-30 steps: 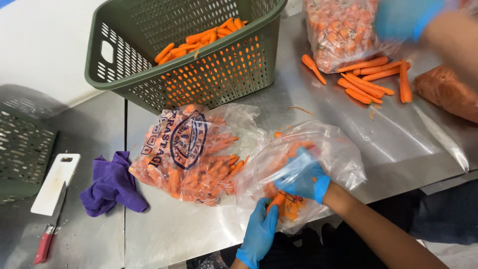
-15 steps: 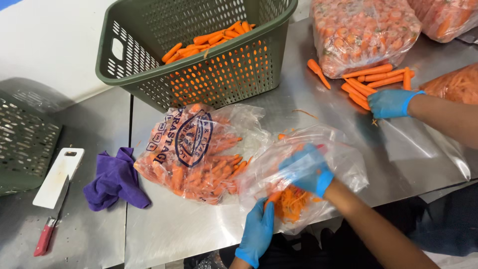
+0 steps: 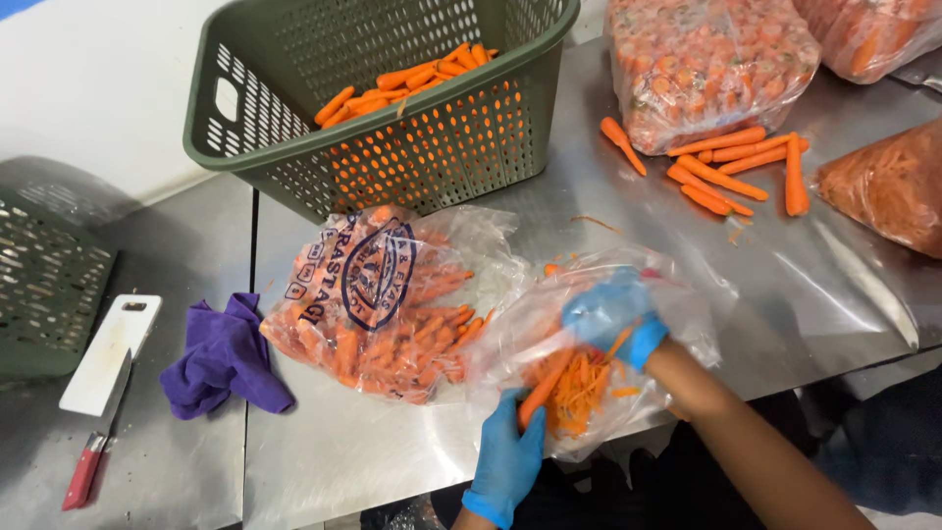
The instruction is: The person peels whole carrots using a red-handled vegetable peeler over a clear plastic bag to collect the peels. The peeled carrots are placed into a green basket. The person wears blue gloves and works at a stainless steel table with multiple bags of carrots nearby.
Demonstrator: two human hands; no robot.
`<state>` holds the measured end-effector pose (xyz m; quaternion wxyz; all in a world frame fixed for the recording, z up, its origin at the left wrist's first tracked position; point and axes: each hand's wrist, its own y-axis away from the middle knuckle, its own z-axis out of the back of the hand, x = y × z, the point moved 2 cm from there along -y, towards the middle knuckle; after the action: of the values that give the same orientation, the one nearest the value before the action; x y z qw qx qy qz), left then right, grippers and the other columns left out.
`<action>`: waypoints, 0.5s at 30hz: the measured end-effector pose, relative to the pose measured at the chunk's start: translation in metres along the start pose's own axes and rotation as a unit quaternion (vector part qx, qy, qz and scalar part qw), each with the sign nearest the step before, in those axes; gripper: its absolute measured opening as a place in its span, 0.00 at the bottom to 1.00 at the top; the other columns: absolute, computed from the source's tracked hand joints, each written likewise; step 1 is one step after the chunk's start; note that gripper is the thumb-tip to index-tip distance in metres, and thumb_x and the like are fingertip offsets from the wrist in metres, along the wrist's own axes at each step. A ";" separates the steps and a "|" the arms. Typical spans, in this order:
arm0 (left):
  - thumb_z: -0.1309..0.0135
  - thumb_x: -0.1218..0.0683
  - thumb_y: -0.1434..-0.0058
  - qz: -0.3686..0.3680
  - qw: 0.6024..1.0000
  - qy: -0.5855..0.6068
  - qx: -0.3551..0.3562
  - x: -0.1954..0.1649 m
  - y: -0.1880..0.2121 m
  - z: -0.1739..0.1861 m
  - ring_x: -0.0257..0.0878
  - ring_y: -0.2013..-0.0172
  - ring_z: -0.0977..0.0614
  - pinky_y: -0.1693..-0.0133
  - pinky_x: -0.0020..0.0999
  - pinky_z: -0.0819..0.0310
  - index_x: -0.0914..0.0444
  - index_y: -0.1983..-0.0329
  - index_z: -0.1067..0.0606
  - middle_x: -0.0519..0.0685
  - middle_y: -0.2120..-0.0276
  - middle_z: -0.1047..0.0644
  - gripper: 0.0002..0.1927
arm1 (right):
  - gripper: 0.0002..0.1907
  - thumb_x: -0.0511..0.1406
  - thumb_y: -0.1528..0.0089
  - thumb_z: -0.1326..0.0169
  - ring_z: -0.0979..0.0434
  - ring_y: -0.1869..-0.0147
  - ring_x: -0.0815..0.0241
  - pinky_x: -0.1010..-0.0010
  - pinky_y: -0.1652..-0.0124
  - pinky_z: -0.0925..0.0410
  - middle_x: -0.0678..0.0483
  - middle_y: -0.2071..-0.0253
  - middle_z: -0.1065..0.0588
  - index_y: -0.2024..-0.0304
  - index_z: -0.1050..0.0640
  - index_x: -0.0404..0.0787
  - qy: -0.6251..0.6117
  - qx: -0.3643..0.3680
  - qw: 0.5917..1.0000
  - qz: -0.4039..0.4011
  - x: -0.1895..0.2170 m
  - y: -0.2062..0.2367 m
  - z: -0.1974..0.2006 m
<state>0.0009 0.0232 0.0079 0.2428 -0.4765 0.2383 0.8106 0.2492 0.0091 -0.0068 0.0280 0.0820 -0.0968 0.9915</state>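
- Two hands in blue gloves, both at one clear plastic bag (image 3: 628, 285) lying at the near edge of the steel table (image 3: 765, 294).
- Left hand (image 3: 507, 453): at the bag's near rim, fingers curled around a whole carrot (image 3: 543, 388) through or at the plastic; the exact grip cannot be told.
- Right hand (image 3: 613, 312): inside the bag, fingers bent around orange shreds (image 3: 581, 388); the plastic blurs it, so whether they are closed on anything cannot be told.
- One printed bag of carrots (image 3: 378, 304), lying just left of the clear bag and touching it.
- One green slotted basket (image 3: 392, 108), behind the printed bag, partly filled with carrots.
- One loose group of whole carrots (image 3: 726, 172) on the table, far right of the basket.
- One sealed bag of carrots (image 3: 711, 64) behind that group; more bagged orange produce (image 3: 883, 186) at the right edge.
- One purple cloth (image 3: 224, 355), crumpled, left of the printed bag.
- One cleaver with a red handle (image 3: 103, 378), left of the cloth.
- One second green basket (image 3: 44, 285), at the far left edge, partly out of view.
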 end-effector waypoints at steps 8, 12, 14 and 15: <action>0.46 0.58 0.36 -0.125 0.992 0.016 -0.029 0.006 0.000 0.000 0.56 0.58 0.16 0.58 0.39 0.23 0.68 0.47 0.29 0.63 0.58 0.20 0.15 | 0.12 0.50 0.41 0.50 0.20 0.62 0.52 0.54 0.57 0.36 0.59 0.70 0.20 0.72 0.19 0.58 0.042 0.032 0.999 0.010 -0.002 -0.013 -0.013; 0.46 0.56 0.35 -0.143 0.989 -0.002 -0.046 0.012 -0.001 0.000 0.56 0.55 0.18 0.54 0.40 0.24 0.69 0.46 0.29 0.64 0.57 0.20 0.17 | 0.11 0.49 0.43 0.49 0.21 0.64 0.53 0.54 0.58 0.37 0.59 0.72 0.20 0.74 0.20 0.58 0.019 -0.083 0.995 -0.057 -0.036 -0.011 0.001; 0.45 0.55 0.33 -0.171 0.983 0.001 -0.065 0.011 -0.001 0.000 0.55 0.54 0.17 0.52 0.41 0.25 0.71 0.46 0.29 0.64 0.54 0.21 0.18 | 0.10 0.48 0.44 0.49 0.21 0.64 0.53 0.54 0.58 0.37 0.59 0.72 0.21 0.75 0.20 0.58 0.007 -0.101 0.994 -0.040 -0.030 -0.008 0.005; 0.48 0.55 0.32 -0.142 0.988 0.014 -0.056 0.013 -0.003 -0.001 0.54 0.54 0.17 0.52 0.40 0.25 0.71 0.46 0.28 0.63 0.55 0.20 0.16 | 0.10 0.48 0.44 0.49 0.21 0.65 0.54 0.54 0.59 0.37 0.59 0.73 0.21 0.76 0.20 0.58 -0.004 -0.099 0.994 -0.037 -0.023 -0.007 0.007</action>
<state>-0.0023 0.0269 -0.0042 0.3249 -0.5298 0.1254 0.7733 0.2733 0.0133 -0.0031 0.0727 0.0859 -0.1912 0.9751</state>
